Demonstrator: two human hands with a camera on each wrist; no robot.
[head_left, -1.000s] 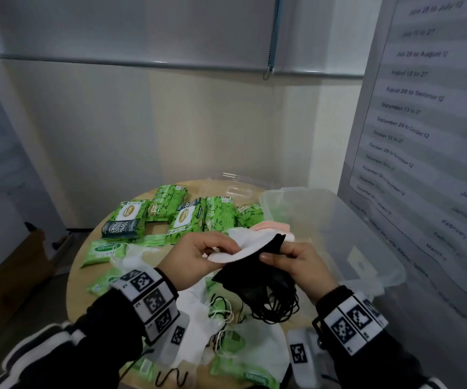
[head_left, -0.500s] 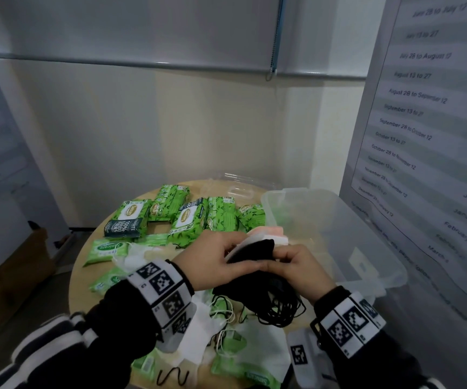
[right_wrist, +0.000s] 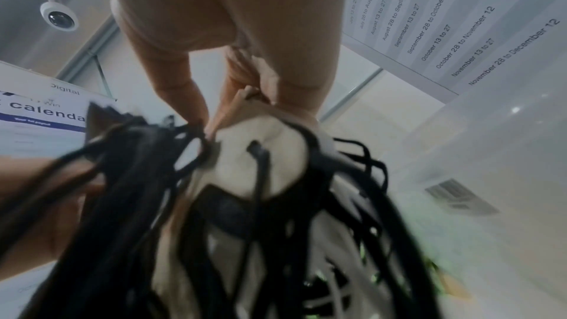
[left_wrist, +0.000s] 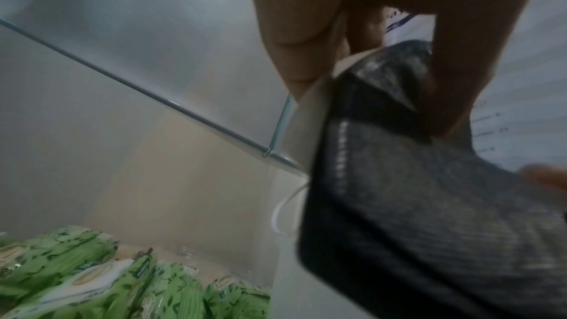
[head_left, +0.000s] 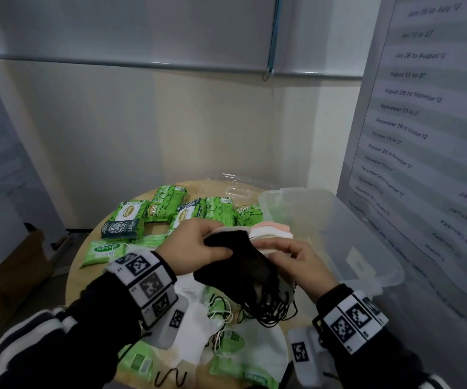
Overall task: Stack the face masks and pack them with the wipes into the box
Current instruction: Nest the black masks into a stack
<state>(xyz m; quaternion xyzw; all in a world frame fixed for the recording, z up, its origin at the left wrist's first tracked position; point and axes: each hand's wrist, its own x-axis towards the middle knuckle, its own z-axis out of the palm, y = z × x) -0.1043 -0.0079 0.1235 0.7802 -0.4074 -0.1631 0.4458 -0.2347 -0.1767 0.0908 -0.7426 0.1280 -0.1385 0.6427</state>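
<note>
Head view: both hands, left (head_left: pixel 198 248) and right (head_left: pixel 296 256), pinch the mask stack (head_left: pixel 243 248) above the bench (head_left: pixel 78 276), left of the clear plastic box (head_left: pixel 367 248). Soft, slippery fabric layers could slide apart; dangling elastic loops (head_left: pixel 268 310) may snag the loose masks (head_left: pixel 198 327) below. Glossy green wipes (head_left: pixel 187 211) lie beyond.

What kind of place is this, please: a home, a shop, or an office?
Probably an office or meeting room, not a home. A large printed date schedule hangs on the right wall, a roller blind covers the window, and a dome security camera sits on the ceiling.
</note>
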